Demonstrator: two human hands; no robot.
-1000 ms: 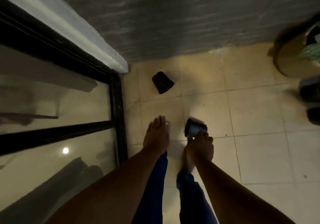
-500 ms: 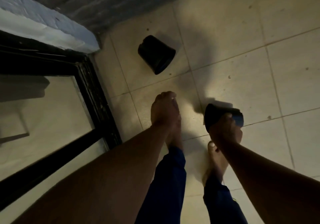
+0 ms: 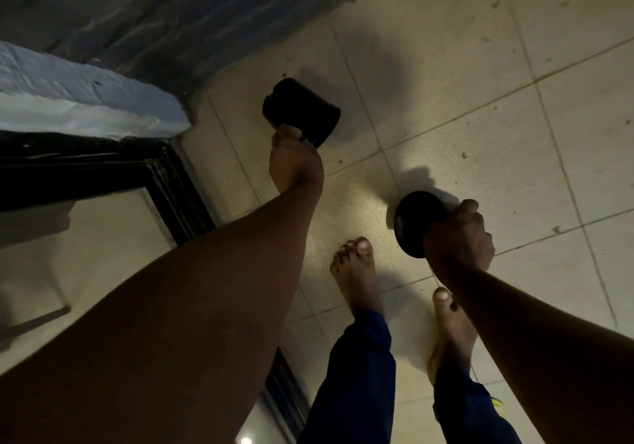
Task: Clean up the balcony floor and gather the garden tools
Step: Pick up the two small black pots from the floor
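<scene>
Now | left hand (image 3: 295,162) fingers touch fallen pot (image 3: 302,111) (grip unclear) | right hand (image 3: 459,237) fingers clamp second pot (image 3: 411,224)

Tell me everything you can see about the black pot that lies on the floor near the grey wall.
The small black plastic-looking pot lies tipped on its side on the beige floor tiles, close to the grey brick wall and the corner of the black door frame. It is round and slightly tapered, matte and dark, and casts a shadow behind it. The left hand touches its lower rim with the fingertips. Whether the fingers already grip it, I cannot tell. Its inside is not visible.
</scene>
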